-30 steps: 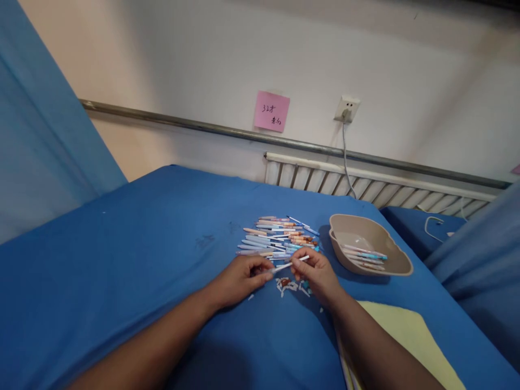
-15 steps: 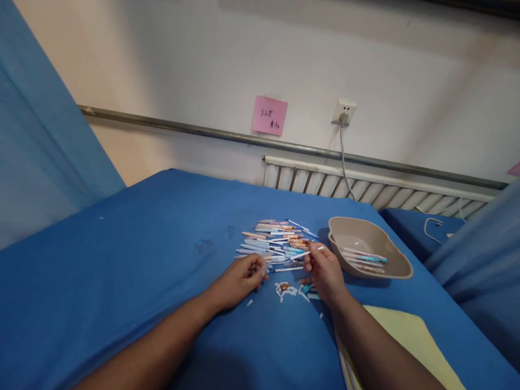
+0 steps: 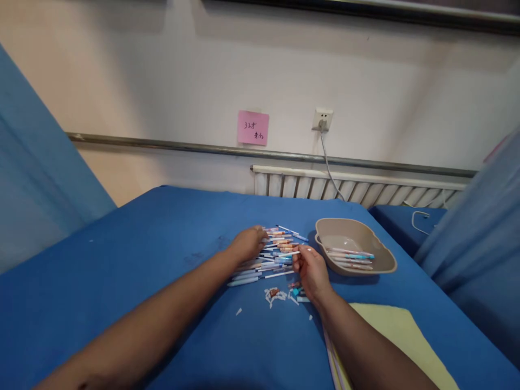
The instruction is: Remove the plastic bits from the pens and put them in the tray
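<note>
My left hand [image 3: 248, 242] rests over the far left part of a pile of pen parts [image 3: 280, 259]. Its fingers bend down among the pieces, and what they pinch, if anything, is hidden. Just right of the pile, my right hand [image 3: 312, 271] is closed on a thin white pen refill [image 3: 289, 253], which points left. The pile mixes pale blue, orange and pink barrels with white refills. Nearer to me lie small white pen tips [image 3: 280, 296] around a brown piece [image 3: 273, 292]. Some teal parts [image 3: 296, 292] lie beside my right wrist.
A beige basin [image 3: 388, 262] holding several pens [image 3: 351, 259] stands right of the pile. A yellow cloth or pad [image 3: 390, 330] lies under my right forearm. Behind the blue-covered surface [image 3: 162, 227] are a radiator [image 3: 300, 185] and a wall rail [image 3: 182, 147]. Blue curtains [image 3: 36, 162] hang on both sides.
My left hand has moved from the near left edge of the pile to its far left part. The right hand keeps the refill. The whole view has shifted slightly.
</note>
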The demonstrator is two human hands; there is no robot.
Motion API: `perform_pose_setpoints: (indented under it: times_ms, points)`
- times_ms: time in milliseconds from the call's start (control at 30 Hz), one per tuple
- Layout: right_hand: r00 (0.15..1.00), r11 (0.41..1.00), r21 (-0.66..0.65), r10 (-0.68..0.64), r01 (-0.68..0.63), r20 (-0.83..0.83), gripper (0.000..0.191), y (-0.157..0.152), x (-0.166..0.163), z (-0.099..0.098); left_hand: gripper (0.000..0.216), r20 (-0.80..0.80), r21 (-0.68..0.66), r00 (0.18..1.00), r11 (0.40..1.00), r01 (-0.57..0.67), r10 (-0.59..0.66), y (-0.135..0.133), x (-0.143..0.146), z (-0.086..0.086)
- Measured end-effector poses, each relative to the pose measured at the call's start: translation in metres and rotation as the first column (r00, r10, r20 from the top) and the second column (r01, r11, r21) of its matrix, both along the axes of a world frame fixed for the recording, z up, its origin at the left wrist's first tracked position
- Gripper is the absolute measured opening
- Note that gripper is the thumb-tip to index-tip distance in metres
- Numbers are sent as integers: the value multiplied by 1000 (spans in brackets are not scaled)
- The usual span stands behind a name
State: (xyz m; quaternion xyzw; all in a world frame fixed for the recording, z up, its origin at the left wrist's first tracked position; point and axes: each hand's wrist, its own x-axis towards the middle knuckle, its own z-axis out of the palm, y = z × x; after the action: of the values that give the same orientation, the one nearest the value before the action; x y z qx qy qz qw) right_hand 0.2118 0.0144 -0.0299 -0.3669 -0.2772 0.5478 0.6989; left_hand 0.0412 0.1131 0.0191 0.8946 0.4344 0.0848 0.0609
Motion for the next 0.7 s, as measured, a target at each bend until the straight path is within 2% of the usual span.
perform_pose_setpoints:
  times_ms: [133, 333, 533, 700]
  points:
    - [998, 998, -13, -56, 56, -15, 28, 3, 0, 0, 21, -137, -6, 989, 999, 47, -48, 24, 19, -1]
    - [993, 997, -39, -67, 63, -100, 28, 5, -1, 1, 16, -274, -30, 961, 999, 25, -32, 32, 31, -9]
    - [994, 997, -60, -62, 56, -95, 30, 4, -3, -5, 18, -270, -19, 961, 998, -66, 58, 25, 31, -14]
    - [1000, 999, -51, -20, 19, -10, 32, 3, -7, -11, 18, -228, -14, 960, 986, -168, 160, 19, 20, -15]
